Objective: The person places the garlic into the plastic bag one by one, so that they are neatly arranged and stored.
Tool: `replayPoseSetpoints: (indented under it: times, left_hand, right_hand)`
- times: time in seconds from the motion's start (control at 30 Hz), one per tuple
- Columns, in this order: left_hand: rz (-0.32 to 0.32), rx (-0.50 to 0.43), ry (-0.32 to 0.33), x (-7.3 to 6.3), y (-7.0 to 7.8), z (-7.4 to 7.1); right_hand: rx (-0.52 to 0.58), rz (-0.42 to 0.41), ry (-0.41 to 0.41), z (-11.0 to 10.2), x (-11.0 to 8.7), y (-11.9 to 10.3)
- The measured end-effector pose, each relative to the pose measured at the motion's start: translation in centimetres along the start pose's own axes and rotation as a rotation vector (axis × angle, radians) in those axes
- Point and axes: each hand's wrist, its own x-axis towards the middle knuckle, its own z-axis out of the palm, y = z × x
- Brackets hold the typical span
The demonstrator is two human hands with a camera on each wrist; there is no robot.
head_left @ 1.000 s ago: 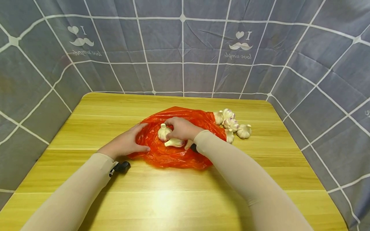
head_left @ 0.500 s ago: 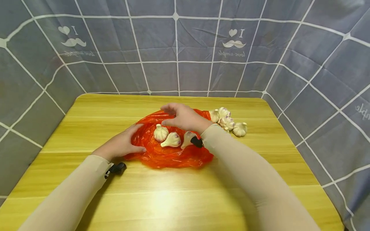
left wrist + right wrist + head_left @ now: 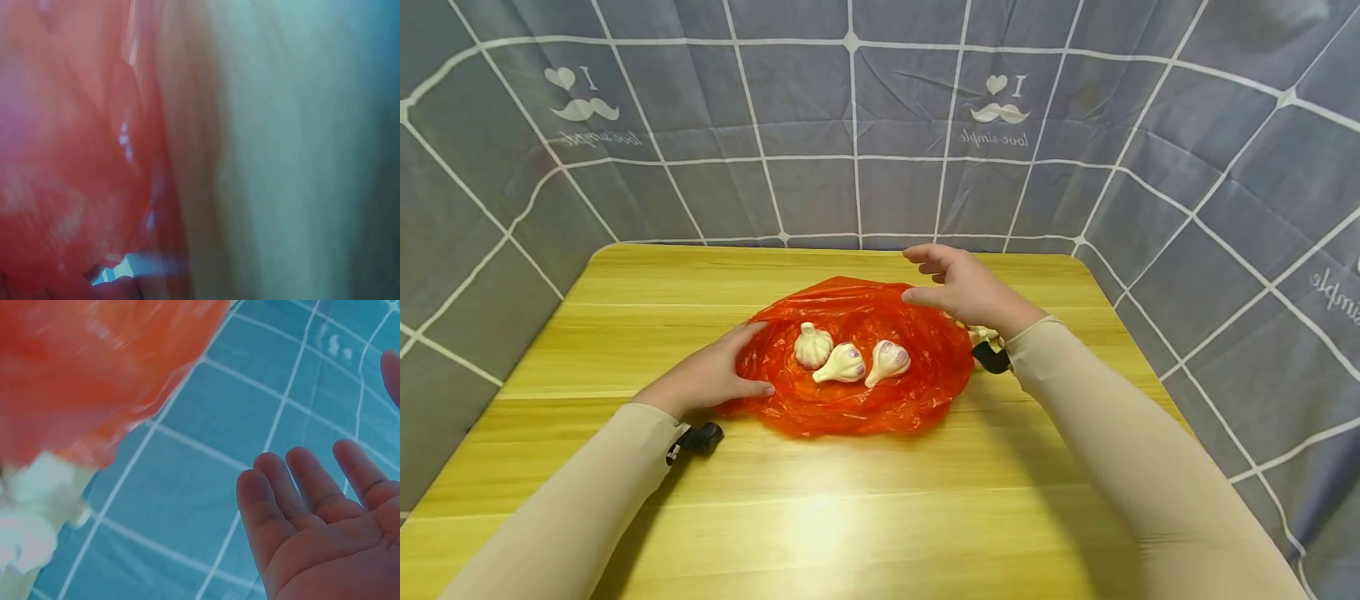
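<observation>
A red plastic bag lies spread on the table, with three garlic bulbs in its middle. My left hand holds the bag's left side, thumb in front and fingers toward the back; part of the fingers is hidden. Red film fills much of the left wrist view. My right hand hovers over the bag's right edge, holding nothing, its fingers apart from the thumb. In the right wrist view its palm and loosely bent fingers show beside the bag.
More garlic bulbs lie right of the bag, mostly hidden behind my right wrist; blurred bulbs show in the right wrist view. The wooden table meets a grey checked cloth at the back and sides.
My right hand has let go of a garlic bulb inside the bag, lifted, and moved right toward the outer bulbs. The left hand stays at the bag's left side.
</observation>
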Motion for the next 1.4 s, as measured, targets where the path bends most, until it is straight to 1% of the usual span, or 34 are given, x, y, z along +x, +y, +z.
replayPoseSetpoints:
  times: [0.13,0.3,0.5,0.7,0.9,1.03,1.17,1.4]
  left_hand:
    - [-0.003,0.003,0.005,0.0,0.0,-0.1]
    - [-0.008,0.001,0.012,0.0,-0.1,-0.1]
    - [-0.011,-0.004,0.014,-0.2,0.1,-0.2]
    - [-0.010,0.007,0.017,-0.1,0.1,-0.2]
    - [-0.013,0.013,0.018,0.0,0.1,-0.1]
    - [-0.025,0.018,0.017,0.0,0.1,-0.2]
    - [-0.024,0.018,0.022,0.0,0.1,-0.1]
    - [-0.007,0.011,0.028,0.2,-0.1,0.1]
  right_hand:
    - [-0.011,0.035,0.016,-1.1,-0.7,1.7]
    - [-0.030,0.045,0.030,-2.4,-1.2,4.0]
    - [-0.102,0.088,0.049,-3.8,-2.0,6.7]
    - [-0.178,0.123,0.043,-5.0,-2.9,8.9]
    - [-0.206,0.154,0.028,-5.6,-3.5,11.7]
    - [-0.206,0.183,0.012,-5.9,-4.0,13.6]
    - [-0.187,0.212,-0.006,-6.1,-4.7,15.3]
    - [-0.134,0.231,-0.027,-5.4,-5.2,17.9]
